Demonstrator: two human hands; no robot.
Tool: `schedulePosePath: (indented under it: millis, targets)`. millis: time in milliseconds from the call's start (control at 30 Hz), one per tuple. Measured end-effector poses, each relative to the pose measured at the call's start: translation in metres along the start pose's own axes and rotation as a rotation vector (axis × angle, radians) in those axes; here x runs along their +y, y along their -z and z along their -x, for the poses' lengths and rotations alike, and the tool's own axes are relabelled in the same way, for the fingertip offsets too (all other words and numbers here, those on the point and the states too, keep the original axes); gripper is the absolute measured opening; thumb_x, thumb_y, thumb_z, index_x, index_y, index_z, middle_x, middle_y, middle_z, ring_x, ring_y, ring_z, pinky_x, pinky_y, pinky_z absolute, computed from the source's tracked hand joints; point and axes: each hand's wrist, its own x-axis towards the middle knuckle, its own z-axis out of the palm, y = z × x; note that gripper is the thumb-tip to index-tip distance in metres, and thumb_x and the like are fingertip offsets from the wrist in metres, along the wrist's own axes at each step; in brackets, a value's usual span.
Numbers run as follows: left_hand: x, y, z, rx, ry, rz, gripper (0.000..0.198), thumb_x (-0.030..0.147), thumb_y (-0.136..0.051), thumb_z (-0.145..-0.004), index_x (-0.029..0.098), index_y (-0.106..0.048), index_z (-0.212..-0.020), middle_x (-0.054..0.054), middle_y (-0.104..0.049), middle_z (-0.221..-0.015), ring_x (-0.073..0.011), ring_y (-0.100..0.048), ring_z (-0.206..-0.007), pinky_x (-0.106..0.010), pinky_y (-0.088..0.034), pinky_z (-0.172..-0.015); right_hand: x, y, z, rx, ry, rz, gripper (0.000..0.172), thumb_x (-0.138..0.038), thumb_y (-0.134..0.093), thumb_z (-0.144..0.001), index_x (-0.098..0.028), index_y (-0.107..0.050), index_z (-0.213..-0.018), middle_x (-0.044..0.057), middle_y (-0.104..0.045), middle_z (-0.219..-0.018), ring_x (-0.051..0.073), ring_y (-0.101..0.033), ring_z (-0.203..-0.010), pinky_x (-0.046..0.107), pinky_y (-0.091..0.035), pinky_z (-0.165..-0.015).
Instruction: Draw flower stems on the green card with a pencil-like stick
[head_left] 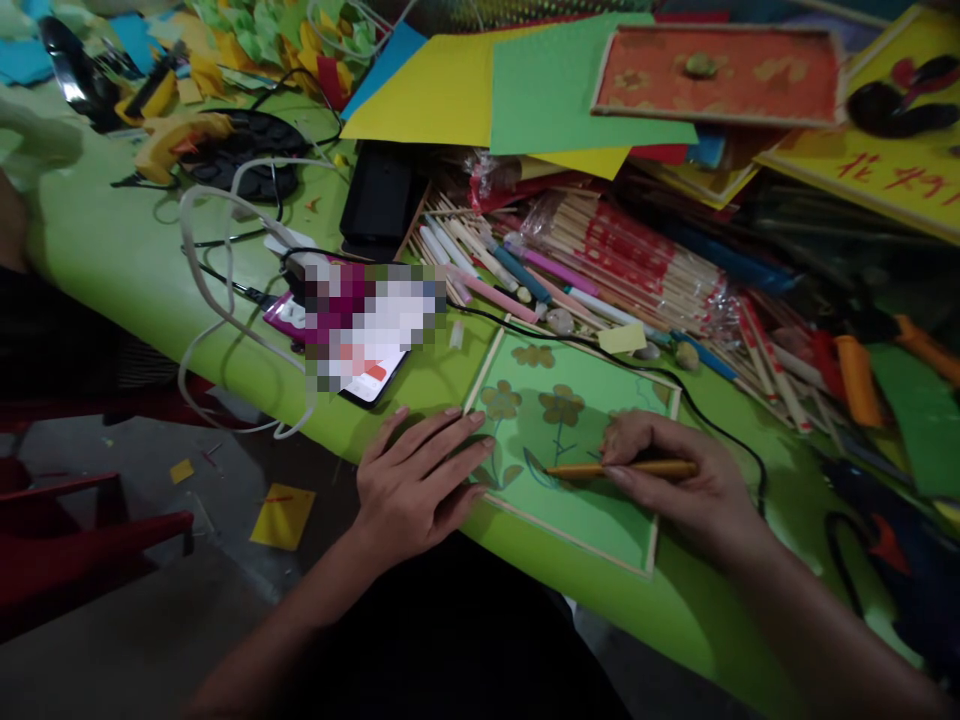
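Surface: a bright green table (112,250) is seen, and near its front edge a square green card framed with thin wooden sticks (577,400) is laid flat; brown flowers are drawn on the card.
Right hand: the right hand (675,480) is rested on the right part of the framed card, and a slim yellow-brown pencil (622,468) is pinched between its closed fingers, the tip touching the card.
Left hand: the left hand (416,480) is laid flat on the left edge of the framed card, its fingers spread and holding nothing.
Behind the card: a bundle of wooden sticks in red printed wrappers (637,265) and coloured pens are piled.
Left of the card: a phone with a lit screen (367,370) and a looped white cable (202,290) are placed.
Far behind the card: yellow and green paper sheets (540,90) are stacked.
Room: a grey floor (135,620) is seen below the table, left of the card, with a yellow paper scrap (283,517) and a red chair (75,540).
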Motion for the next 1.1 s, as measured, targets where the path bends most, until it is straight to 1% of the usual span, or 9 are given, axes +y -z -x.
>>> schedulePosePath:
  millis: [167,367,600,900,1100]
  targets:
    - [0.0003,0.0004,0.0006,-0.001,0.000,0.000,0.030,0.034,-0.060,-0.096,0.029,-0.072,-0.123,0.000,-0.071,-0.134,-0.0225,-0.069,-0.120,-0.045,-0.034,-0.118,-0.0009,-0.0006,0.0001,0.022,-0.027,0.010,0.013,-0.031,-0.076,-0.089,-0.024,-0.068,-0.083,0.000,-0.063,-0.077,0.015,-0.056,-0.066,0.026,-0.041,-0.060]
    - [-0.0003,-0.0004,0.0013,-0.002,-0.003,0.001,0.029,0.034,-0.061,-0.096,0.028,-0.072,-0.121,0.000,-0.070,-0.134,-0.0226,-0.068,-0.120,-0.045,-0.034,-0.116,0.0027,0.0008,0.0000,0.001,-0.012,0.003,0.014,-0.032,-0.075,-0.089,-0.025,-0.066,-0.082,0.000,-0.062,-0.077,0.015,-0.054,-0.066,0.027,-0.039,-0.059]
    - [0.0002,-0.0005,-0.0011,0.014,-0.013,-0.009,0.028,0.034,-0.058,-0.097,0.028,-0.073,-0.120,0.000,-0.071,-0.134,-0.0225,-0.069,-0.119,-0.045,-0.036,-0.114,0.0013,0.0010,0.0007,-0.002,-0.033,0.021,0.017,-0.036,-0.074,-0.089,-0.023,-0.066,-0.081,0.003,-0.063,-0.077,0.018,-0.056,-0.068,0.029,-0.041,-0.058]
    - [0.0003,-0.0003,-0.0004,-0.001,-0.001,-0.002,0.028,0.034,-0.061,-0.096,0.028,-0.073,-0.120,0.001,-0.071,-0.134,-0.0226,-0.069,-0.120,-0.045,-0.036,-0.115,-0.0018,-0.0001,-0.0004,0.000,-0.014,0.021,0.018,-0.036,-0.076,-0.087,-0.024,-0.066,-0.078,0.001,-0.062,-0.074,0.017,-0.055,-0.066,0.029,-0.041,-0.059]
    - [0.0000,-0.0001,-0.0004,0.009,-0.003,0.001,0.029,0.034,-0.060,-0.096,0.029,-0.072,-0.121,0.001,-0.070,-0.134,-0.0225,-0.069,-0.120,-0.045,-0.035,-0.116,-0.0035,-0.0017,-0.0008,0.031,-0.022,0.036,0.019,-0.037,-0.077,-0.087,-0.023,-0.067,-0.078,0.003,-0.063,-0.076,0.018,-0.057,-0.068,0.030,-0.043,-0.060]
